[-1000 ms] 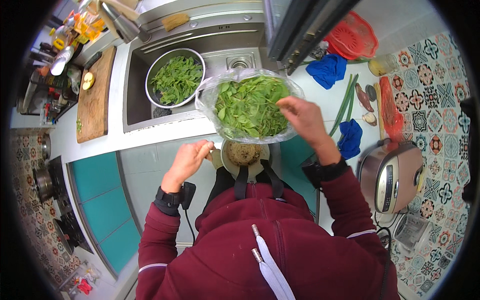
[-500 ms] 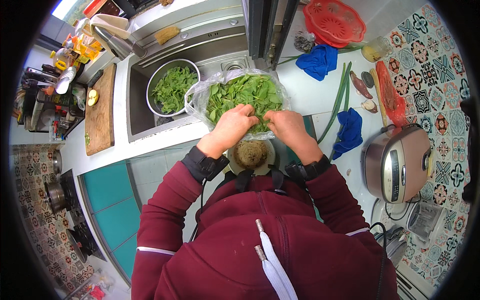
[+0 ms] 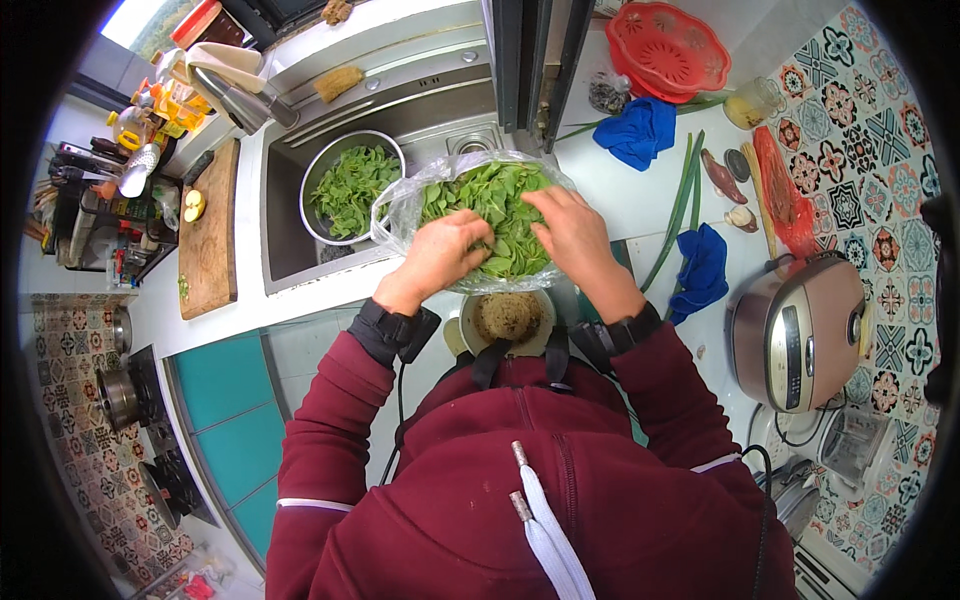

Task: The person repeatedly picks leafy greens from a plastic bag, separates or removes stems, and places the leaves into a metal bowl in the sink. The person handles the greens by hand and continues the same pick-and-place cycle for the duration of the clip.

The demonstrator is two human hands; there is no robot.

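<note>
A clear plastic bag (image 3: 397,205) full of leafy greens (image 3: 510,205) sits open at the sink's front edge. My left hand (image 3: 440,255) is in the leaves on the bag's left side, fingers curled closed around some of them. On the right side my right hand (image 3: 575,235) rests on the greens, its fingers apart and their tips among the leaves. To the left, a round metal basin (image 3: 310,215) inside the sink holds more loose greens. Below the bag, a pale bucket (image 3: 545,325) contains something brown and crumbly.
A wooden cutting board (image 3: 210,240) with a cut apple half (image 3: 194,206) lies left of the sink (image 3: 275,230). Rightward are blue cloths (image 3: 700,265), green onion stalks (image 3: 680,200), a red plastic basket (image 3: 670,50) and a rice cooker (image 3: 800,330). A dark frame post (image 3: 520,70) rises behind the bag.
My hands have moved apart over the bag. The right hand's fingers have spread and shifted farther up the leaves; the left hand has moved slightly left and down. The view has shifted slightly.
</note>
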